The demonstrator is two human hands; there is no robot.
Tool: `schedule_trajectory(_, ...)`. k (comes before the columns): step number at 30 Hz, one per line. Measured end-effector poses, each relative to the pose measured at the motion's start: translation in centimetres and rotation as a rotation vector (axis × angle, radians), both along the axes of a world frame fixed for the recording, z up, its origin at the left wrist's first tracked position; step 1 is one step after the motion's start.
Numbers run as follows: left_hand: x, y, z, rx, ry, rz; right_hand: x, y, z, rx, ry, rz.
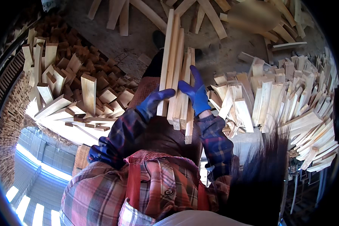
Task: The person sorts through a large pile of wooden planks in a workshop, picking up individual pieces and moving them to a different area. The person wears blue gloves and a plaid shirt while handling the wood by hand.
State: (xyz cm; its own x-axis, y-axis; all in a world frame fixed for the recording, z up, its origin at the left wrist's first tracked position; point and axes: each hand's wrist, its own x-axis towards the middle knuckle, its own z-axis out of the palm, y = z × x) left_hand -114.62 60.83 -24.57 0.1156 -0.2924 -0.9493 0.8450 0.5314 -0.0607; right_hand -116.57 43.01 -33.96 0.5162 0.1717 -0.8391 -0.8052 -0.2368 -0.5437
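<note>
Several long, pale wooden strips (pixel 176 71) are bunched lengthwise over my lap, their ends uneven. My left hand (pixel 156 101), in a blue-purple glove, is closed against the bundle's left side, its thumb laid across the front. On the other side my right hand (pixel 195 93), gloved alike, presses in with its thumb over the strips and a finger pointing up along the outer edge. The strips are held between both hands. The undersides of the strips and most of the fingers behind them are hidden.
Short wooden blocks (pixel 88 92) are heaped at the left. A dense pile of pale wood pieces (pixel 269 94) stands close on the right. Longer boards (pixel 211 19) lie scattered over the concrete floor (pixel 113 41) ahead, near my dark shoe (pixel 159 39).
</note>
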Motion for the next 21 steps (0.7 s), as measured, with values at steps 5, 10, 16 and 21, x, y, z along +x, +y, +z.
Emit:
schedule_trajectory(5,-2.2,-2.6,-9.7,-0.281,0.245,0.174,3.5,-2.8,-3.3,-0.285,0.056,-0.134)
schedule_trajectory(10,-1.6,-6.8,-19.8,-0.125,0.008,-0.005,-0.3,-8.7,-14.3,0.132,0.68,-0.429)
schedule_trajectory(16,-1.8,-5.3,-13.6,-0.031,-0.505,-0.341,4.1,-7.2,-3.9,0.201,0.876,-0.212)
schedule_trajectory(21,-1.9,-3.3,-4.0,0.151,-0.439,0.097,5.3,-2.9,4.1,0.3,0.332,-0.115)
